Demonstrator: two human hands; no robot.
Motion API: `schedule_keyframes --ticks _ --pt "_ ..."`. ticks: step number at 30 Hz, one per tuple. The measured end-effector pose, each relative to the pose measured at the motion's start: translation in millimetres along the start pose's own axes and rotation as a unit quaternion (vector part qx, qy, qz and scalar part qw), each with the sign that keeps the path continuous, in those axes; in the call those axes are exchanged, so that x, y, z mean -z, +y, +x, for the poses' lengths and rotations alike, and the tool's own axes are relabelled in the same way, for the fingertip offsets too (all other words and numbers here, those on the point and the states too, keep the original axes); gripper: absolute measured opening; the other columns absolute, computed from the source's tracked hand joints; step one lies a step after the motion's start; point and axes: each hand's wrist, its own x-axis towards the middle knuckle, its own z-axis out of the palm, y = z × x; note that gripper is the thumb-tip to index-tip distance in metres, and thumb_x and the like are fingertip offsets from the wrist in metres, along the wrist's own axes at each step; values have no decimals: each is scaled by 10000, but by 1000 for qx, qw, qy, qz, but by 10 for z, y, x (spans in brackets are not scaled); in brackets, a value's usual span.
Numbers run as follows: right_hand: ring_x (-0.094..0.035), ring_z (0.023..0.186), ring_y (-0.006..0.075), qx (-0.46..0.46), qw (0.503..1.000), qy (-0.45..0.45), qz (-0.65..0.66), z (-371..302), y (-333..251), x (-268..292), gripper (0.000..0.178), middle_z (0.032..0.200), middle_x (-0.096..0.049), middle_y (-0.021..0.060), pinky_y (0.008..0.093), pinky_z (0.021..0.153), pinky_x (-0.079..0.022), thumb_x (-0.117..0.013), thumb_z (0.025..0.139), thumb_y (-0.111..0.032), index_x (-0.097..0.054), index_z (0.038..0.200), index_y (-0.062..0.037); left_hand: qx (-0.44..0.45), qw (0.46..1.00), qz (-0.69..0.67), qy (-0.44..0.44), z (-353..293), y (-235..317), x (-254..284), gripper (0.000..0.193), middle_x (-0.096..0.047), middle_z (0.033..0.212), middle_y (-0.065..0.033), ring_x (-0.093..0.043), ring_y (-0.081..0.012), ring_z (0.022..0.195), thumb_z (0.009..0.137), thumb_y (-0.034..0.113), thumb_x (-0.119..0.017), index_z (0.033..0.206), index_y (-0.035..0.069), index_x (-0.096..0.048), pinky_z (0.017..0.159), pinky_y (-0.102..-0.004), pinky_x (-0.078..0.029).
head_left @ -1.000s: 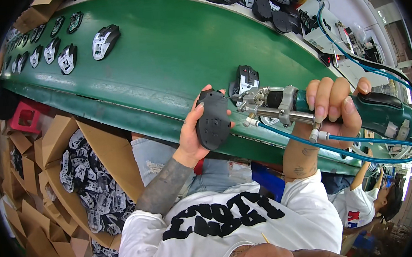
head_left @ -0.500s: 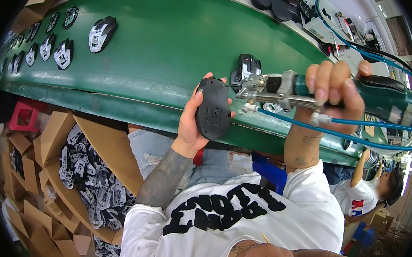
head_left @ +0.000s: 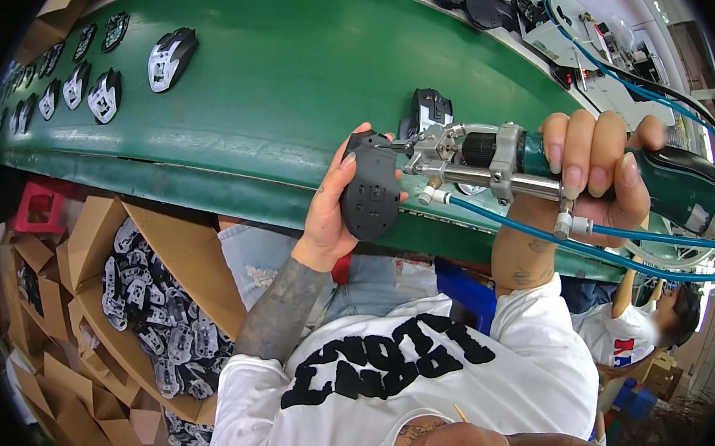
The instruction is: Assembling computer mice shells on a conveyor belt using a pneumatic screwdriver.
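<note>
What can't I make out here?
All in the head view:
Black shell: its far face, turned away from the camera.
Left hand: fingers partly hidden behind that shell.
Driver: tip too small to tell whether it touches the shell.
White part: mostly hidden behind the driver.
Dark pieces: some cut off by the upper edge.
Farthest mice: details too small, near the dark rim.

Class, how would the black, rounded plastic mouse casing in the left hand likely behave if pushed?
The black casing is probably stiff, showing no bend in the left hand. Broad and flat-bottomed, it would likely slide rather than roll.
</note>
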Motion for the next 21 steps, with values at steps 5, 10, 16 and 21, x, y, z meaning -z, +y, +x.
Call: schedule_keyframes --ticks 5,10,16,21 --pt "-472 522 171 14 1000 1 13 -15 21 14 293 590 -419 10 343 580 -392 -543 835 -86 -464 1108 -160 7 1000 11 6 4 2 -15 549 -399 1359 -131 -556 -254 1053 947 274 -451 1435 114 -259 862 -447 -523" --pt "-473 527 167 9 1000 -6 8 -17 66 -2 287 594 -421 7 345 586 -394 -535 837 -88 -455 1103 -162 13 1000 7 13 -24 17 -23 539 -441 1297 -134 -571 -255 1035 952 265 -445 1433 107 -263 841 -435 -535" --pt "-478 537 163 7 1000 -6 -1 -25 72 -14 293 604 -427 7 345 596 -392 -521 842 -90 -459 1120 -157 15 999 24 14 -43 4 -14 534 -473 1244 -131 -582 -253 1018 953 275 -447 1428 106 -272 820 -415 -544" --pt "-509 567 142 37 996 -36 73 -35 -263 85 288 645 -472 -2 328 606 -394 -503 845 -95 -494 1132 -72 -69 997 -7 34 -19 -53 -1 494 -452 1282 -130 -566 -254 1042 958 296 -431 1399 118 -300 831 -416 -537"
